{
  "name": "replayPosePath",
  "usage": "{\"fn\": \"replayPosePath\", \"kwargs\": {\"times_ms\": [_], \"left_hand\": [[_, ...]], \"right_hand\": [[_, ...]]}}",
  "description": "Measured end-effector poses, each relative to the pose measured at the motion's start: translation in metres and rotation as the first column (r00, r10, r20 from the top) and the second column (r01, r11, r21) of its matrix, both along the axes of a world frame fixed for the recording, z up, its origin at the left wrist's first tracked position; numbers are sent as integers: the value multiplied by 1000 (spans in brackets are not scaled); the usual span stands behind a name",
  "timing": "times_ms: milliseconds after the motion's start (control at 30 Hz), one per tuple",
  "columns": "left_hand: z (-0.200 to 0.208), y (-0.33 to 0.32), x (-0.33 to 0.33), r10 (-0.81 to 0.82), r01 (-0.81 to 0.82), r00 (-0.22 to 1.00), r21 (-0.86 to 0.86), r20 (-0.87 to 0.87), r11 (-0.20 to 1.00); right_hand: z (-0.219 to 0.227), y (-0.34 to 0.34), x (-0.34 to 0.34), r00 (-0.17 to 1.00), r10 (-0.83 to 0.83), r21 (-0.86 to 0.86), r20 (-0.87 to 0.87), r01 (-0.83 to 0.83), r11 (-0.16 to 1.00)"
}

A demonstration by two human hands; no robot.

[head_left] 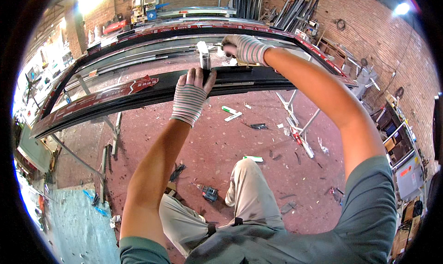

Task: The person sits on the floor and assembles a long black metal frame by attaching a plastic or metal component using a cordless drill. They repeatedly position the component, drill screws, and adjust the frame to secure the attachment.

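Two gloved hands of mine are at the dark frame [270,77], whose near bar crosses in front of me from nine o'clock to past two. Taking the middle of my view as the dial's centre, my left hand [190,97] is between ten and eleven, its fingers laid over the bar, slightly parted, with the thumb set off to the right. Just above that gap, toward half past twelve from the hand, a white-and-silver piece [204,56] stands nearly upright; I can't tell whether finger and thumb pinch it or only rest beside it. My right hand [249,49] hangs between twelve and one, above the bar, its fingers curled well in; what they hold, if anything, I can't make out.

I judge this to be a fitting step on the near bar, the left steadying and the right doing the finer work. The next move seems to call for a firm left hand and a square upright piece, with the right coming down in line with the bar.

Red printed film [124,89] lies on the bar near ten, so I'd keep it clear of the joint. A power drill [210,193] lies on the floor just past six, out of both hands' grip.
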State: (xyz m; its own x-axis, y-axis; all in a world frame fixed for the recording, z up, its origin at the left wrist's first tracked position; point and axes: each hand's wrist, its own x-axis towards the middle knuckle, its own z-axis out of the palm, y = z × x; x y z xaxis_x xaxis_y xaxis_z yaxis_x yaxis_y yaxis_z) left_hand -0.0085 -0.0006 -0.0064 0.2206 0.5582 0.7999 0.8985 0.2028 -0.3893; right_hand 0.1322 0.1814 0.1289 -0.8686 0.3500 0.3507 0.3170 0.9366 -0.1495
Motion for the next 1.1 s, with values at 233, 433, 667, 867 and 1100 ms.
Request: {"fn": "replayPosePath", "kwargs": {"times_ms": [233,433,667,867,1100], "left_hand": [[2,1,-2,10,-10,1000,-5,-15,1000],[0,1,0,15,-14,999,33,-34,999],[8,4,6,-2,2,1000,16,-27,1000],[6,-13,2,-7,7,1000,-11,20,1000],[10,-5,6,-5,5,1000,-37,24,999]], "right_hand": [[8,-15,6,972,-225,161,71,211,964],[-9,-13,14,980,-122,76,-157,135,988],[-9,18,3,969,-111,-41,-221,105,994],[-31,-5,3,964,-260,59,-48,263,963],[-23,30,9,950,4,-591,-313,-198,782]]}}
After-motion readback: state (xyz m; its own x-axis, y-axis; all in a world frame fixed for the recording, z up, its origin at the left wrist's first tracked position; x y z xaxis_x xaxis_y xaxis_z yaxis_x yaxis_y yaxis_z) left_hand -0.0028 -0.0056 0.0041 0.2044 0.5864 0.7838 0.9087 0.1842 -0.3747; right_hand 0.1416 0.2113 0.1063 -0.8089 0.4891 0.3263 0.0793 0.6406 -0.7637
